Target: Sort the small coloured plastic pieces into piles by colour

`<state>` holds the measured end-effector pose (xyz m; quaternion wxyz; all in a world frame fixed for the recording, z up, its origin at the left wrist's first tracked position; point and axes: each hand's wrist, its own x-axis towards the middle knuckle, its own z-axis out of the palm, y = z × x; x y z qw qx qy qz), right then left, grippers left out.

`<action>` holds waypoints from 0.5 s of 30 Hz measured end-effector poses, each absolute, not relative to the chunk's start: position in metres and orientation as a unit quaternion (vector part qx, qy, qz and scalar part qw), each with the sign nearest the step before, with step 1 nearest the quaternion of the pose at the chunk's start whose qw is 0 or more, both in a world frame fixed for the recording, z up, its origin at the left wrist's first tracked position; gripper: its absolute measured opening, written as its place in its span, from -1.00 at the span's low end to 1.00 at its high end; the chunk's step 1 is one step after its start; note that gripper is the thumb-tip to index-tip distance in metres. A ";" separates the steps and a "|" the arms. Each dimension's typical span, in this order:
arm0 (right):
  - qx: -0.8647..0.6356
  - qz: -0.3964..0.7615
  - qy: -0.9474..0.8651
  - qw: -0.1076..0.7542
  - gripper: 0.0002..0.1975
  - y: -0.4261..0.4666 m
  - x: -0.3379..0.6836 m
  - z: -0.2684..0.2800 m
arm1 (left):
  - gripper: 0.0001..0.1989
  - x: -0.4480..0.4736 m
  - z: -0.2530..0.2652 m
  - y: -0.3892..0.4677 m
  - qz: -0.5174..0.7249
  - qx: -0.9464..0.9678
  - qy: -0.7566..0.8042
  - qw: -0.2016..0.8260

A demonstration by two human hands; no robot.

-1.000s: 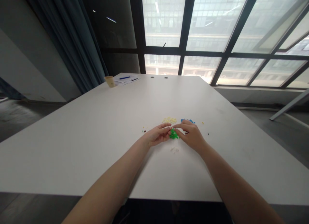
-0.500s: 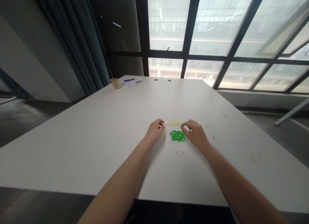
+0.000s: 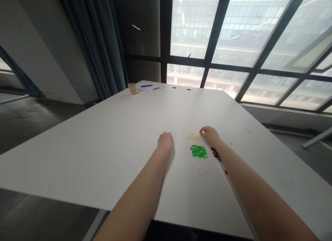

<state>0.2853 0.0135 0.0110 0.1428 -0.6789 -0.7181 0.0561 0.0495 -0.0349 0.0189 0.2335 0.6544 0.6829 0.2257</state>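
My right hand is at the right end of a group of small pale yellow pieces. Its thumb and forefinger come together in a pinch; whatever is between them is too small to make out. Left of that group, my left hand rests low over the table with its fingers curled under, so their tips are hidden. Nearer to me lies a cluster of small green pieces. Dark brown-red pieces sit beside my right forearm, partly covered by it. A few white pieces lie closest to me.
The white table holds a paper cup and papers with a blue pen at its far left corner. A red piece shows by my right forearm, and a tiny yellow piece lies further right.
My left hand has drawn away to the left from the yellow pieces and curled its fingers. My right hand has shifted slightly away from me, uncovering the brown-red pieces. The view has turned left.
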 end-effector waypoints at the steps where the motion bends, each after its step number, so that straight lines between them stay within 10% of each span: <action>1: -0.681 0.059 -0.716 0.138 -0.80 0.015 0.284 0.010 | -0.84 0.050 0.019 -0.035 0.226 0.653 0.686 0.227; 15: -0.680 0.081 -0.721 0.102 -0.65 0.015 0.288 0.010 | -0.84 0.052 0.022 -0.037 0.278 0.612 0.672 0.310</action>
